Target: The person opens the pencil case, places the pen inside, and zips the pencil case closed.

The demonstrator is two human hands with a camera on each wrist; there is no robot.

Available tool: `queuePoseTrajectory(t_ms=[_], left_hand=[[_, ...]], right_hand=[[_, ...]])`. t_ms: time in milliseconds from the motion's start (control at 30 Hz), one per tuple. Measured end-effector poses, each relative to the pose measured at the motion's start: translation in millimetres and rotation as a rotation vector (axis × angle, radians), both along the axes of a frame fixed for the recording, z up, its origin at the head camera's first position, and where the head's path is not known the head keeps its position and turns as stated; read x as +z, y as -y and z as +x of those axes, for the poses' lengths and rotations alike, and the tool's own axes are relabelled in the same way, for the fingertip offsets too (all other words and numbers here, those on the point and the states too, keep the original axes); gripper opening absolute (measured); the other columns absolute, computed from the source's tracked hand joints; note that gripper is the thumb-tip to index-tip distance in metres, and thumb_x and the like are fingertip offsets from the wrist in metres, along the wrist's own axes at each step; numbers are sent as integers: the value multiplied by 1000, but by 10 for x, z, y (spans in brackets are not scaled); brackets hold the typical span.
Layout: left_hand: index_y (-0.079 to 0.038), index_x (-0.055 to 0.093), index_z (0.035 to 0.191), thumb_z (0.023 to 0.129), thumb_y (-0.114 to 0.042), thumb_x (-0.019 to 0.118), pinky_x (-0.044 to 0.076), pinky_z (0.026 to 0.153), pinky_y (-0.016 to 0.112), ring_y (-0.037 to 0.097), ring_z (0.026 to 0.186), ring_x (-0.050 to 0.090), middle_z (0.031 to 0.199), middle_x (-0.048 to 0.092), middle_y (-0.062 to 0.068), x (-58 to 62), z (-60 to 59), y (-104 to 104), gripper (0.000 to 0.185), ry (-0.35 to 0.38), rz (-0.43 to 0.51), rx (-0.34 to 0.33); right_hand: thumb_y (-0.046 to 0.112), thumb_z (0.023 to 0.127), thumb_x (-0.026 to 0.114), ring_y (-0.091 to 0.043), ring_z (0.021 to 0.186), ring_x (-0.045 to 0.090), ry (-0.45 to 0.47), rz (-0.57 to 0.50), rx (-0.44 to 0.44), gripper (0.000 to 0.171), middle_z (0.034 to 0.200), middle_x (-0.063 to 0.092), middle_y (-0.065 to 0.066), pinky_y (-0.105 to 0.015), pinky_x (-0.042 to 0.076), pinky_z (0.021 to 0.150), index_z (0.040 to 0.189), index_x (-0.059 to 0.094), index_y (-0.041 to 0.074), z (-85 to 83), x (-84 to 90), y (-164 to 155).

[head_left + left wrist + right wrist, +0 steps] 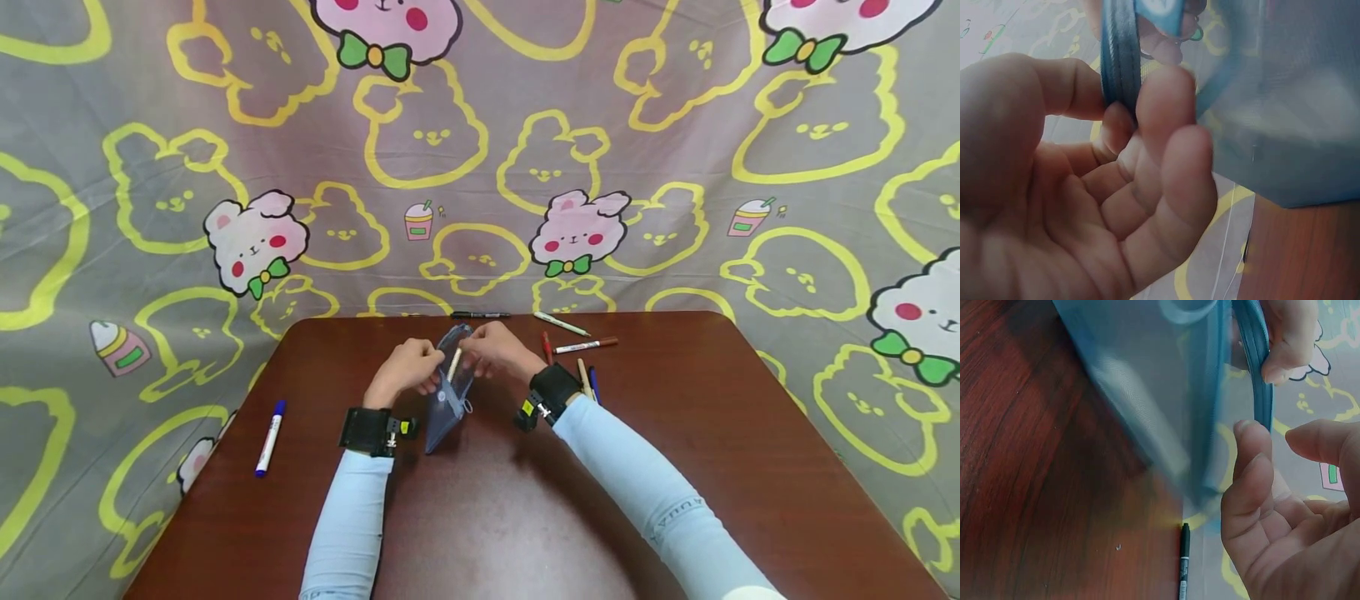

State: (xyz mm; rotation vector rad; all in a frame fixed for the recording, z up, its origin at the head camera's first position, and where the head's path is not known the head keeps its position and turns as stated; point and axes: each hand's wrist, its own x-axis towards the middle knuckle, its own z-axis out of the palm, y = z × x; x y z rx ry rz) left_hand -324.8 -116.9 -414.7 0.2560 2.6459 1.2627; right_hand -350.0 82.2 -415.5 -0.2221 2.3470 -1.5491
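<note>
A blue mesh zip pouch [444,421] is held upright above the table, its zip side spread apart at the top. My left hand [405,367] pinches one zippered edge [1121,62] between thumb and fingers. At the opposite side, my right hand [504,348] is by the pouch's opening. In the right wrist view its thumb stands apart from the bent fingers [1247,487], with a fingertip at the zip edge. A pale, slim pen-like stick [454,364] shows at the opening; through the mesh a blurred pale length [1141,406] is visible.
A blue-capped white marker [271,438] lies at the left. Along the back are a black pen [480,315] and a pale green pen [561,323]. Near the right wrist lie a white-and-brown marker [585,346], a red pen [547,347], a beige pen [584,377] and a blue pen [595,385].
</note>
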Motion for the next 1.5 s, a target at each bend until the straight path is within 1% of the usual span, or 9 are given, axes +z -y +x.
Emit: queuePoseTrajectory(t_ms=[100, 333, 567, 667, 933, 1067, 1167, 1300, 1500], left_hand=[[-4, 61, 83, 96, -23, 51, 60, 57, 38, 18, 55, 65, 70, 66, 10, 4, 3, 14, 25, 6, -5, 1], [-4, 61, 84, 97, -24, 50, 61, 63, 44, 19, 57, 66, 72, 67, 11, 18, 2, 57, 26, 9, 0, -3], [-4, 60, 83, 96, -23, 51, 60, 65, 47, 20, 56, 66, 70, 67, 11, 6, -15, 86, 26, 0, 14, 9], [-4, 60, 83, 96, -23, 50, 61, 63, 45, 19, 56, 66, 70, 67, 11, -2, -7, 80, 25, 3, 14, 3], [-4, 60, 81, 96, -22, 50, 61, 60, 41, 20, 57, 67, 70, 66, 11, -1, 3, 63, 25, -2, 15, 5], [-4, 60, 82, 96, -22, 50, 60, 60, 40, 20, 58, 67, 71, 66, 11, 4, -2, 76, 25, -3, 16, 2], [-4, 60, 83, 97, -22, 50, 61, 62, 43, 20, 58, 67, 72, 67, 11, 4, 1, 84, 25, 3, 14, 1], [-4, 59, 82, 97, -23, 51, 61, 65, 46, 21, 58, 67, 72, 67, 11, -4, 13, 78, 26, 10, 9, 5], [-3, 60, 82, 97, -23, 50, 61, 62, 42, 20, 58, 67, 72, 67, 11, -20, 19, 43, 26, 4, 2, -10]], right_hand=[[26, 96, 60, -13, 50, 61, -20, 6, 1, 33, 81, 74, -14, -29, 51, 48, 109, 64, -4, -1, 19, -21], [26, 96, 59, -18, 55, 64, -37, 18, 6, 31, 80, 72, -11, -30, 52, 50, 109, 62, -2, 4, 95, -107], [27, 95, 60, -22, 59, 67, -66, 54, -2, 23, 86, 71, -16, -49, 57, 65, 102, 60, 5, -17, 108, -212], [26, 95, 59, -28, 64, 69, -94, 92, 9, 21, 91, 70, -21, -50, 58, 66, 101, 58, 7, -11, 82, -300], [27, 95, 58, -40, 73, 70, -162, 269, 11, 20, 93, 69, -24, -46, 58, 59, 102, 58, 8, 11, -15, -632], [25, 95, 58, -36, 67, 68, -166, 337, 25, 19, 88, 69, -23, -49, 58, 61, 104, 57, 8, 21, -59, -761], [24, 95, 57, -30, 60, 66, -170, 364, 25, 20, 86, 68, -23, -40, 55, 53, 105, 57, 7, 21, -95, -847], [25, 95, 56, -35, 64, 67, -166, 396, 7, 21, 86, 67, -21, -28, 44, 45, 105, 55, 7, 7, -157, -958], [22, 97, 53, -33, 62, 65, -201, 472, -5, 22, 78, 64, -14, -31, 46, 46, 108, 54, 4, -34, -271, -1125]])
